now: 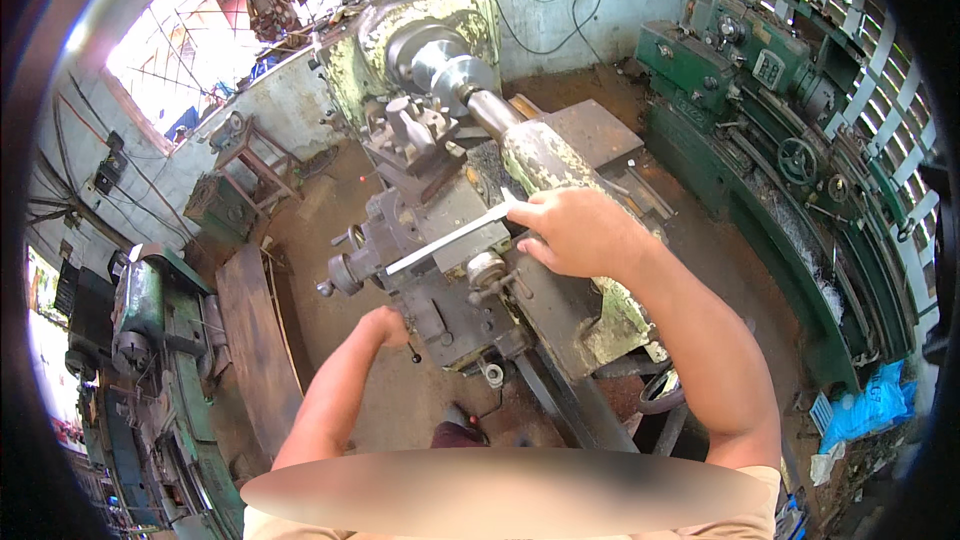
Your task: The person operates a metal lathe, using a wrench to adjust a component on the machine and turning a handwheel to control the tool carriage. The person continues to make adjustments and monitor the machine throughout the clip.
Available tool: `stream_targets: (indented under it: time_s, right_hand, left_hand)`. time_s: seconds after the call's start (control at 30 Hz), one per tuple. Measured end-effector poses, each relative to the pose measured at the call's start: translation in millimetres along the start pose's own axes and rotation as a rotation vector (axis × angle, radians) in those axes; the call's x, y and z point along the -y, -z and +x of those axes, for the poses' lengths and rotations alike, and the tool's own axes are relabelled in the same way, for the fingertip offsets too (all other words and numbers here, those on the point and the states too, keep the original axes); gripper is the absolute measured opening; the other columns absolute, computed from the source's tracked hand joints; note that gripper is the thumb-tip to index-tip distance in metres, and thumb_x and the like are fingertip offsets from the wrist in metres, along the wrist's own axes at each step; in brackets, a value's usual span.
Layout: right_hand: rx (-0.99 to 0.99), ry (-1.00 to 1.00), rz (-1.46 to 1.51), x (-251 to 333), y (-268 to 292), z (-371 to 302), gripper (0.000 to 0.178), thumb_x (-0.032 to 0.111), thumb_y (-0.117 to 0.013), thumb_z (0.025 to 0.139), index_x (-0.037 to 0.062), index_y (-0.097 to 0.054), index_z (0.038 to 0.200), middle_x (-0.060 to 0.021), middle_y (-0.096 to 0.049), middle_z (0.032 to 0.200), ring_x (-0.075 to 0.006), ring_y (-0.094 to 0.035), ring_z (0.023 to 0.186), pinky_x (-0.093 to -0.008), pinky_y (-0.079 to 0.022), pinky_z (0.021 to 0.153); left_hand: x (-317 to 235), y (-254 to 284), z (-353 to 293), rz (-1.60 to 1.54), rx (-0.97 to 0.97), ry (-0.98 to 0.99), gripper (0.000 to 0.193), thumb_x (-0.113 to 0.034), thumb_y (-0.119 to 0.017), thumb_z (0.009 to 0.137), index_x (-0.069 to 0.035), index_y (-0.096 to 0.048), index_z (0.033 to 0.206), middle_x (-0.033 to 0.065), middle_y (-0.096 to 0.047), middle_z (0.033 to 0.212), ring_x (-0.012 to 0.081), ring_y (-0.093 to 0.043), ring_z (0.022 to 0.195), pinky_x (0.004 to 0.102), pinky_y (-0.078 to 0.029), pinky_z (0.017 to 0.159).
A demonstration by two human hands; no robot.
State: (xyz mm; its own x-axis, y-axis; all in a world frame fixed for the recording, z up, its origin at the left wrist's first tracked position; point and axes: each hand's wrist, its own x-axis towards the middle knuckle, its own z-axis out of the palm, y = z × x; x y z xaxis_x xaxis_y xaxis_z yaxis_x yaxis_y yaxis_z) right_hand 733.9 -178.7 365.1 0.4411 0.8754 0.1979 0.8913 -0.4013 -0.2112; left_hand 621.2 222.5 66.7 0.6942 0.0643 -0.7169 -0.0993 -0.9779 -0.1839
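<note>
A worn metal lathe (pixel 560 170) with peeling pale paint fills the middle of the view. A grey round bar (pixel 492 110) sits in its chuck (pixel 450 65). My right hand (pixel 580 230) grips one end of a long flat steel ruler (pixel 450 237), which lies slanted across the lathe carriage (pixel 440 220). My left hand (pixel 388 325) is lower down, closed around a small handle on the front of the carriage apron (pixel 455 320). The tool post (pixel 410 135) stands just beyond the ruler.
A green lathe (pixel 760 100) runs along the right wall. Another green machine (pixel 150 310) stands at the left, with a long brown plank (pixel 255 340) beside it. A metal stool (pixel 250 155) stands near the far wall. Blue plastic bags (pixel 865 405) lie at the lower right.
</note>
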Motion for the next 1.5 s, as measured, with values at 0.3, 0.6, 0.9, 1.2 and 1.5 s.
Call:
stream_targets:
  time_s: [0.3,0.6,0.9,1.2,1.5]
  right_hand:
    - [-0.159,0.007,-0.024,-10.9,12.8,-2.4,0.021,0.02,-0.072,0.092,0.0023,-0.065,0.102,-0.0206,-0.075,0.095,-0.0409,-0.074,0.092,-0.0504,-0.059,0.084]
    - [-0.193,-0.048,-0.065,-11.1,21.4,-6.3,0.033,0.025,-0.074,0.092,0.0035,-0.071,0.117,-0.0187,-0.076,0.103,-0.0397,-0.072,0.096,-0.0495,-0.056,0.086]
    - [-0.229,-0.066,-0.069,-11.7,18.9,-7.1,0.034,0.02,-0.078,0.089,0.0026,-0.072,0.117,-0.0182,-0.075,0.099,-0.0369,-0.073,0.09,-0.0465,-0.057,0.083]
    - [-0.176,-0.138,0.032,-15.4,26.3,-6.0,0.034,0.021,-0.078,0.089,0.0042,-0.073,0.118,-0.0202,-0.076,0.099,-0.0388,-0.072,0.095,-0.0485,-0.056,0.086]
    - [-0.17,-0.124,0.024,-14.8,18.7,-5.2,0.035,0.017,-0.081,0.087,0.0002,-0.072,0.117,-0.0199,-0.074,0.095,-0.0362,-0.072,0.086,-0.0445,-0.058,0.08]
  left_hand:
    - [4.4,-12.2,-20.9,-0.413,-0.341,0.046,0.036,-0.026,-0.076,0.066,0.002,-0.076,0.089,0.0286,-0.074,0.095,0.0443,-0.073,0.095,0.0486,-0.059,0.088]
    - [-1.5,-1.6,-35.4,-0.567,-0.393,0.064,0.038,-0.023,-0.075,0.062,0.002,-0.077,0.091,0.0288,-0.074,0.095,0.0449,-0.073,0.097,0.0495,-0.059,0.087]
    - [4.0,-3.3,-34.7,-0.642,-0.355,0.032,0.045,-0.029,-0.085,0.061,-0.003,-0.079,0.097,0.0245,-0.076,0.095,0.0425,-0.073,0.095,0.0494,-0.059,0.086]
    - [2.9,-0.6,-39.2,-0.66,-0.369,0.032,0.047,-0.031,-0.089,0.061,-0.003,-0.08,0.098,0.0237,-0.077,0.095,0.0411,-0.074,0.092,0.0486,-0.058,0.084]
    - [5.7,-4.6,-32.3,-0.659,-0.37,0.026,0.046,-0.032,-0.09,0.061,-0.004,-0.08,0.096,0.0213,-0.078,0.092,0.039,-0.074,0.088,0.0479,-0.058,0.081]
